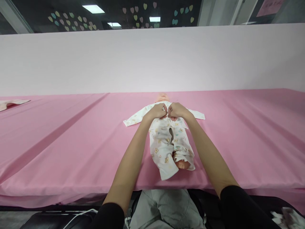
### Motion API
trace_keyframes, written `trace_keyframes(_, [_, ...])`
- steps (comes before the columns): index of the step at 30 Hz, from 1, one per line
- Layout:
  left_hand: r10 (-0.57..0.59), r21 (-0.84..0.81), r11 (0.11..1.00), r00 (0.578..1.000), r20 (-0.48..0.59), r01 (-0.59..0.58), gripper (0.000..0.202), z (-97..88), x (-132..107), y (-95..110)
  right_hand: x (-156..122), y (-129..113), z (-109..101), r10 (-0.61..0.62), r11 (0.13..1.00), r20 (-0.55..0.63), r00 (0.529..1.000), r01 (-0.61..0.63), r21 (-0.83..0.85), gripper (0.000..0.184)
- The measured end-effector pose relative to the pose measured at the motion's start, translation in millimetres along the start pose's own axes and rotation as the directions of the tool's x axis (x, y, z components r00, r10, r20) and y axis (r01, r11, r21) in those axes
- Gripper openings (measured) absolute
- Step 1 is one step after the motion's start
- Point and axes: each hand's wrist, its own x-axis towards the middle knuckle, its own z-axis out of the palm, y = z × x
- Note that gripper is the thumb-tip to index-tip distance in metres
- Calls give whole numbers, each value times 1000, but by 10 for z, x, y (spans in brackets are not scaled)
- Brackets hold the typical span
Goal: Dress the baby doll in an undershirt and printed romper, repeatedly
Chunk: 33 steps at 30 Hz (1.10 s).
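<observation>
A baby doll (pixel 162 97) lies on its back on the pink table (pixel 71 136), head away from me. It wears a white printed romper (pixel 166 143), open down the front below the chest. One bare foot (pixel 182 164) sticks out of the right leg. My left hand (pixel 157 112) and my right hand (pixel 175 111) meet at the doll's chest. Both are closed, pinching the two front edges of the romper together near the collar.
A pale pink wall panel (pixel 152 57) rises behind the table. A folded light cloth (pixel 11 103) lies at the far left edge. A white cable (pixel 78 216) runs below the table front. My lap in grey fabric (pixel 164 210) is against the table edge.
</observation>
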Motion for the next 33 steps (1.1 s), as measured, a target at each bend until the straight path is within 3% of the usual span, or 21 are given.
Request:
trace_keyframes(13, [-6, 108, 994, 999, -38, 10, 24, 23, 25, 12, -1, 13, -28, -8, 995, 13, 1000, 7, 97, 15])
trace_keyframes(17, [-11, 36, 999, 1000, -21, 12, 24, 27, 39, -22, 18, 75, -71, -1, 987, 80, 997, -12, 161, 9])
trace_keyframes(25, [-21, -175, 984, 999, 36, 27, 21, -8, 26, -62, 81, 209, -87, -12, 965, 71, 997, -7, 260, 8])
trace_keyframes(33, [-3, 28, 1000, 1000, 23, 2, 20, -22, 36, -52, 130, 246, -50, 55, 891, 69, 996, -80, 447, 7])
